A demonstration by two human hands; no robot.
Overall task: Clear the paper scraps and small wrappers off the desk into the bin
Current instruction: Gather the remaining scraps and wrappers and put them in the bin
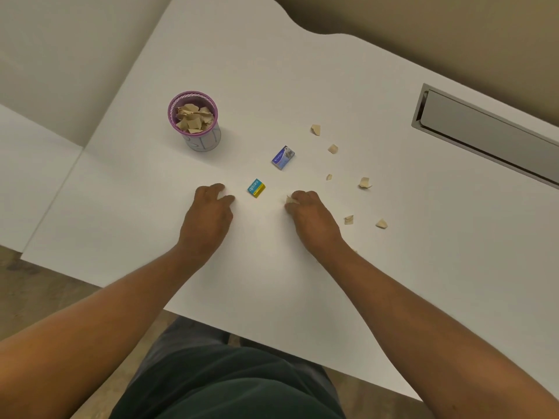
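A purple-rimmed mesh bin [202, 140] stands on the white desk [272, 71], filled with tan paper scraps. My right hand [308, 211] rests on the desk with its fingers closed on a tan paper scrap [291, 200]. My left hand [208, 211] lies palm down beside it, fingers curled, and whether it holds anything is hidden. Between the hands sits a small teal and yellow box [256, 188]. Farther out lies a blue wrapper box [283, 157]. Several loose scraps [364, 182] are scattered to the right of my right hand.
A grey cable tray slot [484, 131] is set into the desk at the far right. The desk's wavy front edge runs just above my lap. A second white surface [27, 182] adjoins on the left.
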